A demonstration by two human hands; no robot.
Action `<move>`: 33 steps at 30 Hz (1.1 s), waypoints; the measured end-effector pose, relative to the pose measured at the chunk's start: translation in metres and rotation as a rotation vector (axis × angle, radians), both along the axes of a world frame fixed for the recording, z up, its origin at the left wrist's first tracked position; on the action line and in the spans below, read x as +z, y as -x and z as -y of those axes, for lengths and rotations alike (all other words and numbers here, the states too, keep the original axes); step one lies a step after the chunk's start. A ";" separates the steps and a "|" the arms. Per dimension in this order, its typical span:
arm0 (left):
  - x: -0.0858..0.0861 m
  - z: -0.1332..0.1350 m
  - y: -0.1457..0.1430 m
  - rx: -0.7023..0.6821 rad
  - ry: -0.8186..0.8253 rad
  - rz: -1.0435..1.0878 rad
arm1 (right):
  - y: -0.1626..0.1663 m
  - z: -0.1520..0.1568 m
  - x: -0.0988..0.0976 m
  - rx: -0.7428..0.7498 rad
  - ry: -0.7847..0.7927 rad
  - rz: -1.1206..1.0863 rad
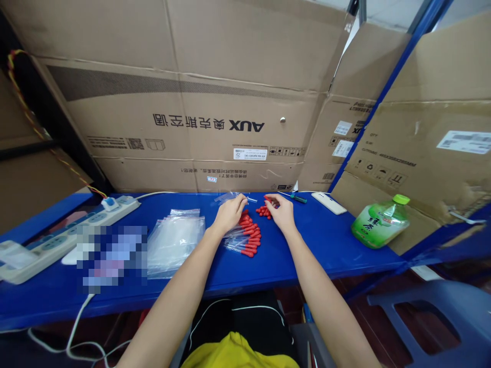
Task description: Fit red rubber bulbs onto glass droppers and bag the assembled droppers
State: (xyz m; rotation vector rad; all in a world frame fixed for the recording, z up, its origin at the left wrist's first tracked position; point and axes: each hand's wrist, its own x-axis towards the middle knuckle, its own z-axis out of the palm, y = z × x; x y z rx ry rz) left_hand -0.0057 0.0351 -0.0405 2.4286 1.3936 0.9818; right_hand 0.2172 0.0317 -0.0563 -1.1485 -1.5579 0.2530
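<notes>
My left hand point(231, 210) is closed in a pinch on a thin clear tube point(251, 200), whose end sticks out to the right. A short gap away, my right hand point(282, 210) is closed on a red rubber bulb point(267, 198). Below its fingers lies a small pile of loose red bulbs point(263, 211). Several droppers point(249, 240), clear tubes topped with red bulbs, fan out on the blue table point(268, 266) beside my left wrist. More bare clear tubes point(227, 196) lie behind my left hand, which partly hides them.
Clear zip bags point(176, 245) lie stacked left of my forearm. Farther left is a white power strip point(76, 235). On the right are a green-handled screwdriver point(298, 198), a white phone point(329, 203) and a green tea bottle point(379, 222). Cardboard point(215, 102) walls the back.
</notes>
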 end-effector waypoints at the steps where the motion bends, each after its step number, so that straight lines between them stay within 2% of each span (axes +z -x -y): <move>1: 0.000 0.000 0.000 -0.020 -0.008 0.002 | 0.005 0.002 0.001 0.064 -0.023 0.004; 4: 0.002 0.003 -0.001 -0.086 -0.033 0.004 | 0.017 0.010 0.002 0.181 -0.024 -0.021; 7: 0.005 0.006 -0.002 -0.140 -0.063 0.007 | 0.022 0.014 0.002 0.220 -0.001 -0.057; 16: 0.012 0.010 0.001 -0.211 -0.091 0.005 | 0.024 0.015 0.002 0.243 0.005 -0.082; 24: 0.013 0.007 0.005 -0.209 -0.105 -0.058 | 0.021 0.011 -0.003 0.236 -0.036 -0.033; 33: 0.014 0.006 0.007 -0.210 -0.125 -0.085 | 0.021 0.015 0.003 0.224 -0.064 0.039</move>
